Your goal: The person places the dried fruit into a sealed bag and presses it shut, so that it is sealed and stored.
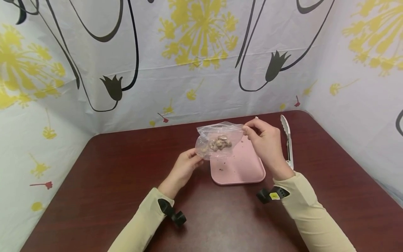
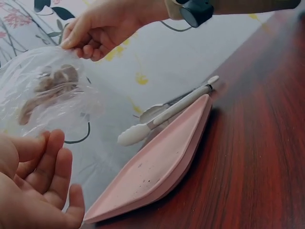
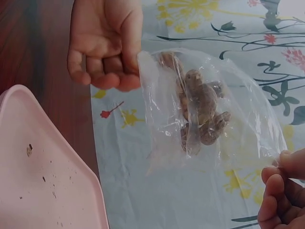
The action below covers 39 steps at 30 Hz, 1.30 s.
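A clear plastic zip bag [image 1: 217, 140] with several brown, lumpy pieces [image 3: 202, 105] in it is held up over the left part of a pink tray [image 1: 237, 175]. My left hand [image 1: 184, 168] pinches the bag's lower left edge between thumb and fingertips, its other fingers loosely bent. With thumb and forefinger, my right hand [image 1: 266, 140] pinches the upper right corner. In the right wrist view the bag stretches between both hands, and its pieces lie bunched in the middle. What exactly the pieces are I cannot tell.
Tongs [image 1: 288, 143] with pale scalloped tips lie right of the tray, partly behind my right hand. Dark crumbs [image 3: 44, 179] are scattered on the tray. The dark red wooden table [image 1: 126, 168] meets a patterned cloth [image 1: 201, 94] at the back and sides.
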Each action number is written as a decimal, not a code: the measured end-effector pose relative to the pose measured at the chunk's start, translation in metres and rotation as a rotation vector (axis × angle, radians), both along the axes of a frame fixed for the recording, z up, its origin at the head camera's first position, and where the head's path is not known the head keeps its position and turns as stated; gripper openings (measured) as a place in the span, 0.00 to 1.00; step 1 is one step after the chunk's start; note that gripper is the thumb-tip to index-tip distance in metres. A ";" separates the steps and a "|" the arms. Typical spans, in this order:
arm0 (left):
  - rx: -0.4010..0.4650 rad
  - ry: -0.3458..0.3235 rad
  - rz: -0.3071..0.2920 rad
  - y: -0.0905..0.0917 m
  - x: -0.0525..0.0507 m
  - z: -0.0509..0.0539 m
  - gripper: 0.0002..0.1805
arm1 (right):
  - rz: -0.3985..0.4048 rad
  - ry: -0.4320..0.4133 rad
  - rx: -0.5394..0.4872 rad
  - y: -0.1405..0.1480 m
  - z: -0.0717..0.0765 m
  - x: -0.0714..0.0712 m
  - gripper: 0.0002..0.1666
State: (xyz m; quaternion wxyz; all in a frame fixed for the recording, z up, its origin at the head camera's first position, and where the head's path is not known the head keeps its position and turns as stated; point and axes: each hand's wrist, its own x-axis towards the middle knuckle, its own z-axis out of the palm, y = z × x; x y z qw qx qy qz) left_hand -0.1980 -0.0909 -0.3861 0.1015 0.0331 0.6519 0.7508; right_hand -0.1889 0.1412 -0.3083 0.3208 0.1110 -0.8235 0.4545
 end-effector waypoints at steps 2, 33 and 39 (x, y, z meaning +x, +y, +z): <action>0.058 -0.018 -0.041 -0.002 0.001 0.000 0.10 | -0.010 0.012 0.008 0.001 0.000 -0.001 0.04; 0.014 0.023 0.042 0.006 0.001 0.000 0.03 | -0.062 0.046 0.035 0.002 0.005 0.000 0.03; -0.277 0.143 0.108 0.004 0.000 -0.002 0.04 | -0.065 0.081 0.057 0.003 0.008 0.000 0.03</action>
